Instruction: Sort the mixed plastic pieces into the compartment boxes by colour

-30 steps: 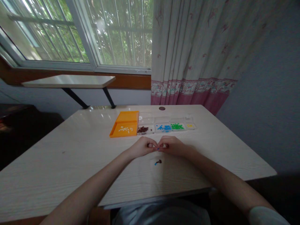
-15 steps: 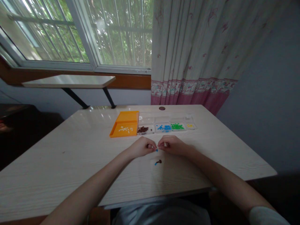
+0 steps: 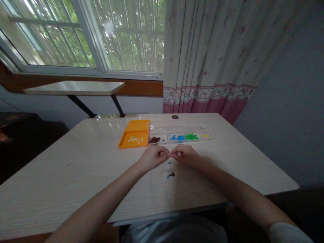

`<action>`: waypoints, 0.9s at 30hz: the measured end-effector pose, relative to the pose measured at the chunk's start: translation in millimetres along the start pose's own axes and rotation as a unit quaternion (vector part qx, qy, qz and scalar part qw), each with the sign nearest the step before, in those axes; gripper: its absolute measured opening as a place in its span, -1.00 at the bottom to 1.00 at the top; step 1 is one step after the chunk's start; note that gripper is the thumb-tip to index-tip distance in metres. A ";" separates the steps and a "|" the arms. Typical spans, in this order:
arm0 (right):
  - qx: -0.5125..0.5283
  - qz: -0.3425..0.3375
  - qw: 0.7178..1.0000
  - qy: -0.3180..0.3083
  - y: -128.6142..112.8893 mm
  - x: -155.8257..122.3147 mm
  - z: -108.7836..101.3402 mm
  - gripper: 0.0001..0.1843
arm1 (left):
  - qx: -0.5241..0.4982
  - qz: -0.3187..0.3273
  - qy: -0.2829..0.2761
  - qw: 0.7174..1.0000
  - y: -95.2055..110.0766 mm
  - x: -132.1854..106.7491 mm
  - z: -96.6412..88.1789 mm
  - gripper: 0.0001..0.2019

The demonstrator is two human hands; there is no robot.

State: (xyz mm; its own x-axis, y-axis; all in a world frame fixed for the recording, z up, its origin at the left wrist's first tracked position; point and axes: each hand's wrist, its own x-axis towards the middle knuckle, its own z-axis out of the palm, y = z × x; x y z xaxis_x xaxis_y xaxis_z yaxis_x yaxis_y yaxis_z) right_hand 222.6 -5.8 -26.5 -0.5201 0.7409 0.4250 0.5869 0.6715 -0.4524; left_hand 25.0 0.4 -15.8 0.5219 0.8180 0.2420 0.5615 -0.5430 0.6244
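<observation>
My left hand (image 3: 154,156) and my right hand (image 3: 186,155) meet at the fingertips above the table, both in a closed pinch. A tiny pale speck shows where the fingertips touch; what they hold is too small to make out. Just below them, on the near side, lies a small blue piece (image 3: 169,163). Closer to me is a small joined piece (image 3: 172,174) in dark brown with a blue end. Beyond the hands, a row of clear boxes holds brown bits (image 3: 154,139), blue bits (image 3: 180,137), green bits (image 3: 191,136) and a few yellow bits (image 3: 205,135).
An orange open case (image 3: 122,144) with white bits (image 3: 135,139) stands left of the clear boxes. A raised shelf (image 3: 76,87) on black legs is at the table's back left. Behind the pale wooden table (image 3: 83,175) are a window and a curtain (image 3: 197,67).
My fingertips have come together and moved slightly away from me. The blue piece that was at my fingertips now shows apart from them, below.
</observation>
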 end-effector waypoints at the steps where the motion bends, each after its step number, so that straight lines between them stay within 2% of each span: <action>1: 0.004 0.003 1.000 0.000 0.4 -0.1 1.4 -0.82 | 0.014 0.005 0.005 1.000 0.5 -0.4 0.1 -0.79; 9: 0.032 0.019 0.999 0.011 -0.4 -0.1 5.9 -0.84 | 0.146 0.049 0.005 0.988 10.0 -4.0 -3.1 -0.76; 13: 0.079 0.079 0.994 0.012 -3.2 1.7 5.7 -0.84 | 0.178 0.083 0.021 0.980 12.5 -5.1 -3.7 -0.77; 19: 0.244 0.199 0.949 -0.017 -2.8 4.7 9.4 -0.74 | 0.150 0.115 0.041 0.981 11.8 -4.9 -5.0 -0.77; 27: 0.379 0.212 0.901 -0.016 0.0 7.5 11.8 -0.66 | 0.081 0.128 0.064 0.986 9.0 -3.9 -5.2 -0.81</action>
State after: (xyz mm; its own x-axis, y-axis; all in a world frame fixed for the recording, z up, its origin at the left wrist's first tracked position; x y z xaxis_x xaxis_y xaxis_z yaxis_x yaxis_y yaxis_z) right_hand 211.4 0.0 -32.6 -0.3730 0.9252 0.0701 0.1522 0.1356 -0.9790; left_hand 24.7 -6.8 -7.3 0.5807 0.6614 0.4746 0.5223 -0.7499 0.4060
